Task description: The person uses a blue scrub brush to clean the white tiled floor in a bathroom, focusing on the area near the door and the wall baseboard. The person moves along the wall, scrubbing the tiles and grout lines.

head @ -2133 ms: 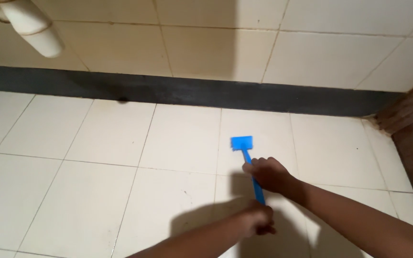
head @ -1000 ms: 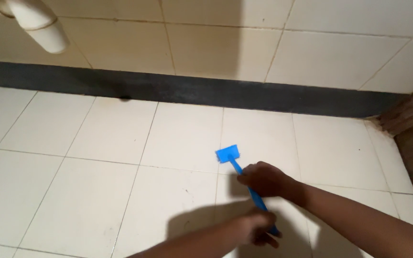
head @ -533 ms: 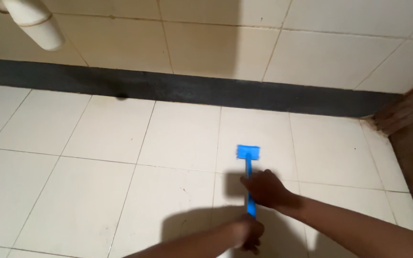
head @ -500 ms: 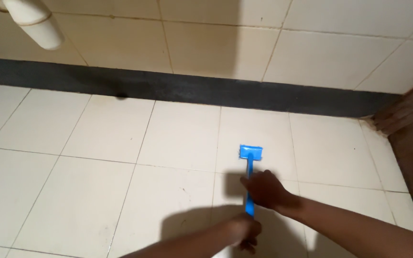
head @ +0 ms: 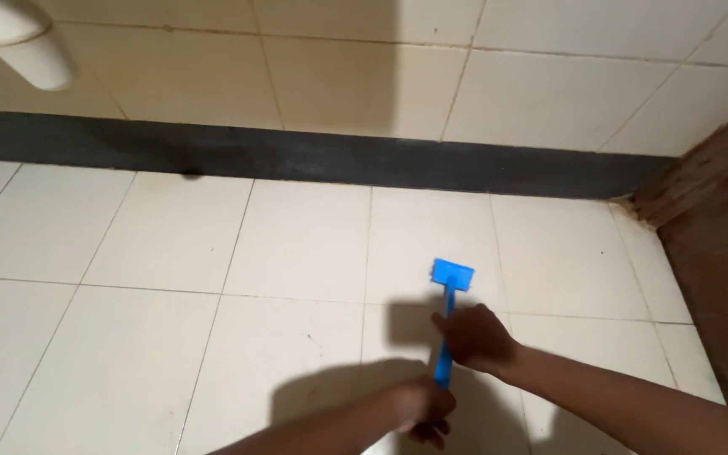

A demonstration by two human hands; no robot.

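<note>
At the far left, up in the corner, a pale pipe end (head: 23,46) juts in from above, in front of the tiled wall (head: 339,80). A dark band of skirting (head: 297,156) runs along the foot of that wall, and just below it at the left a small dark spot (head: 191,174) sits on the floor. The floor (head: 128,337) itself is cream tile with thin grout lines, lit dimly, and your arms cast a shadow across the tile in front of you.

Moving toward the middle, your left hand (head: 423,409) is low in the frame, its fingers curled tight around the bottom end of the blue brush (head: 446,324). The handle rises from that hand, nearly straight away from you, and its flat rectangular head (head: 452,274) rests on a floor tile, short of the skirting and well apart from the wall.

Just to the right, your right hand (head: 475,339) closes over the middle of the same handle, above the left hand, fingers wrapped round it with the knuckles up. Your forearm runs off to the lower right.

At the far right edge stands a brown wooden door (head: 718,244), its worn bottom corner meeting the skirting.
</note>
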